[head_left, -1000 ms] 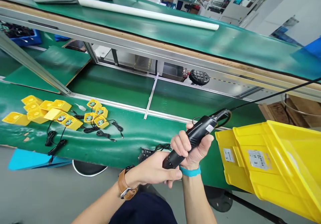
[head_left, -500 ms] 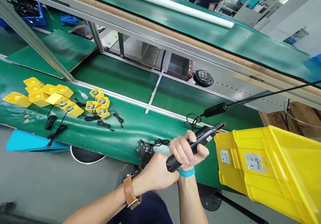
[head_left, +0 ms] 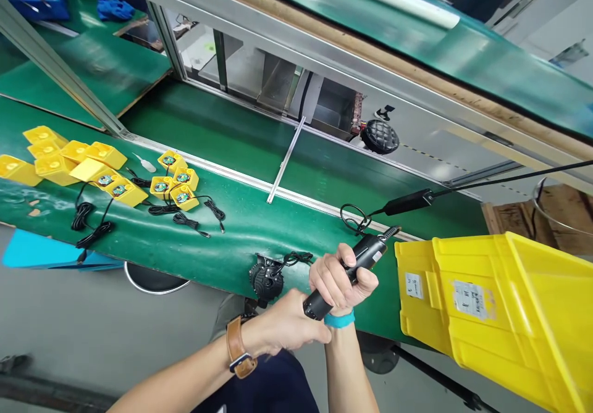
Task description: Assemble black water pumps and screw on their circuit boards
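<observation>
A black electric screwdriver (head_left: 369,250) slants across in front of me, its cord end up and to the right. Wrapped around its body is my right hand (head_left: 334,282), with a teal band at the wrist. My left hand (head_left: 291,321), below a brown watch strap, is closed at the tool's lower front end; its fingertips and the bit are hidden. Just left of my hands, a round black ribbed lamp-like part (head_left: 266,279) with a coiled cable (head_left: 296,258) lies at the bench edge.
Yellow housings (head_left: 53,166) and several with circuit boards and black cables (head_left: 184,197) lie on the green bench (head_left: 241,228) at left. A large yellow bin (head_left: 500,302) stands at right. The tool's cord passes a black inline piece (head_left: 407,202). A metal frame (head_left: 324,61) runs behind.
The view has shifted slightly. Both hands keep their hold on the screwdriver, which appears a little lower and further left. The lamp-like part stays on the bench.
</observation>
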Demonstrator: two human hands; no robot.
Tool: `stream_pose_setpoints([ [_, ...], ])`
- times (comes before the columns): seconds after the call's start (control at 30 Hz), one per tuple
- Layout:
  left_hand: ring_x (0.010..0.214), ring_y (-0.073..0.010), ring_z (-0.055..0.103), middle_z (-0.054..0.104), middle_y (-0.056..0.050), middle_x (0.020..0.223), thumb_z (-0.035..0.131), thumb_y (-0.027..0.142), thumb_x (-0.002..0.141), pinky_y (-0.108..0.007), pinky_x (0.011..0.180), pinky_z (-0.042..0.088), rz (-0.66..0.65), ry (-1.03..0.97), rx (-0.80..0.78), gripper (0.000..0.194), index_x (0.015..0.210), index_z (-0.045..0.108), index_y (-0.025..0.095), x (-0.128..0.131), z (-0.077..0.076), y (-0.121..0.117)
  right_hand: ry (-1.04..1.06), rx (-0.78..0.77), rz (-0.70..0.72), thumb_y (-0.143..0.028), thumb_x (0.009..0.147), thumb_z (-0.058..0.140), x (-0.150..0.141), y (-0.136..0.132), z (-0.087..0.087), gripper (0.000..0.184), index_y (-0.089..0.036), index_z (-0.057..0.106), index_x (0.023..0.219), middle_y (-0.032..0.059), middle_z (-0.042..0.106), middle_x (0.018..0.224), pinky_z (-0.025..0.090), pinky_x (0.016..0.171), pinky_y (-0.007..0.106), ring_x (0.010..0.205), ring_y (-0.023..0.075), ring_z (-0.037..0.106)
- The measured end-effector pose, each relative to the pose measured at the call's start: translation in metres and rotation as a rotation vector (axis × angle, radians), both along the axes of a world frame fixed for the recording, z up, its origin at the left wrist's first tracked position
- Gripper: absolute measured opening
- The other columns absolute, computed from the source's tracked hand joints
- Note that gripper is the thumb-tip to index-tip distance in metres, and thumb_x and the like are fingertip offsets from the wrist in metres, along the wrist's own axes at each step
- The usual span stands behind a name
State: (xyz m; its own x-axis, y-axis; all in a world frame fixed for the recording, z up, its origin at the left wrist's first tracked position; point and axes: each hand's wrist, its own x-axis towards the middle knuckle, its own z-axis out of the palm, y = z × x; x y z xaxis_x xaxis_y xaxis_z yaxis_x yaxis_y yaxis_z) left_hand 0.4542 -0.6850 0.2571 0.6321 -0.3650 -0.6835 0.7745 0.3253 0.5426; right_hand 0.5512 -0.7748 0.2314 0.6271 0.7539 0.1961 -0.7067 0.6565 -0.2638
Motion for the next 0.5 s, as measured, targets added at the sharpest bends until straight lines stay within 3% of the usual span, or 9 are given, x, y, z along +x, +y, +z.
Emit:
stream_pose_setpoints([
  [0.37, 0.038, -0.0043, 0.028, 0.041, 0.01, 0.045, 0.07, 0.022, 0.059, -0.02, 0.035, 0.018, -0.012, 0.056, -0.095, 0.022, 0.059, 0.048, 0.02, -0.002, -0.008, -0.004, 0.035, 0.038, -0.003, -0.025, 0.09, 0.055, -0.004, -0.006, -0.008, 0.02, -0.017, 0.063, 0.106, -0.0115, 0.046, 0.053, 0.036, 0.033, 0.01, 0.031, 0.0023, 0.031],
  [0.5, 0.04, -0.0049, 0.03, 0.041, 0.009, 0.047, 0.068, 0.023, 0.061, -0.021, 0.037, 0.02, 0.026, -0.014, -0.054, 0.021, 0.059, 0.048, 0.02, -0.004, -0.013, -0.01, 0.029, -0.005, -0.001, -0.025, 0.09, 0.055, -0.004, -0.007, -0.01, 0.021, -0.018, 0.064, 0.107, -0.0119, 0.046, 0.053, 0.037, 0.033, 0.011, 0.03, 0.0026, 0.031],
])
